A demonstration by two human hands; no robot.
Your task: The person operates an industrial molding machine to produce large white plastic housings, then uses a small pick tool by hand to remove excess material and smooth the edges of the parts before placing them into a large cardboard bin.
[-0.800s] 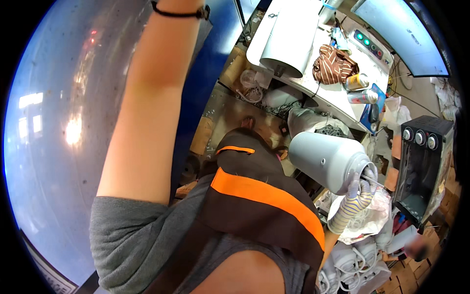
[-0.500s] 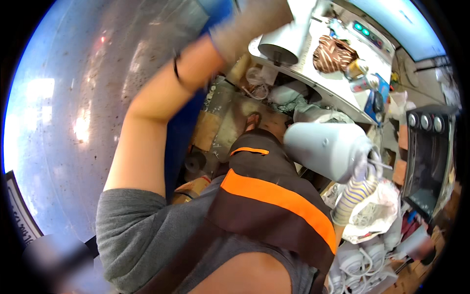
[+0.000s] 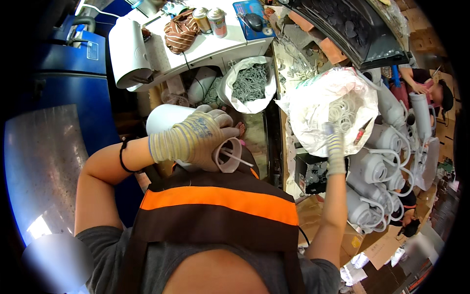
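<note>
Far left: a blue machine housing (image 3: 73, 83) with a curved sheet of bare metal (image 3: 41, 166) below it. Left of centre: my left hand (image 3: 196, 139), in a striped knit glove, is closed around a white plastic canister (image 3: 169, 120) and presses it against my chest just above the orange band of my apron (image 3: 220, 198). The canister's long axis runs roughly left to right; its round open neck (image 3: 229, 154) points right and slightly toward me, with a thin white tube (image 3: 237, 159) sticking out of the opening. Above, on the white table (image 3: 215, 46): a white cylindrical unit lying on its side (image 3: 128, 51), a brown striped cloth (image 3: 181, 32) and two cans (image 3: 209, 19). Centre: a white bag of grey parts (image 3: 248, 83). Right: my right hand (image 3: 335, 147), also gloved, reaches up to the rim of a large white bag of coiled white tubing (image 3: 338, 108); I cannot tell whether its fingers are closed on anything. Far right: a stack of assembled white canisters with hoses (image 3: 377, 176).
</note>
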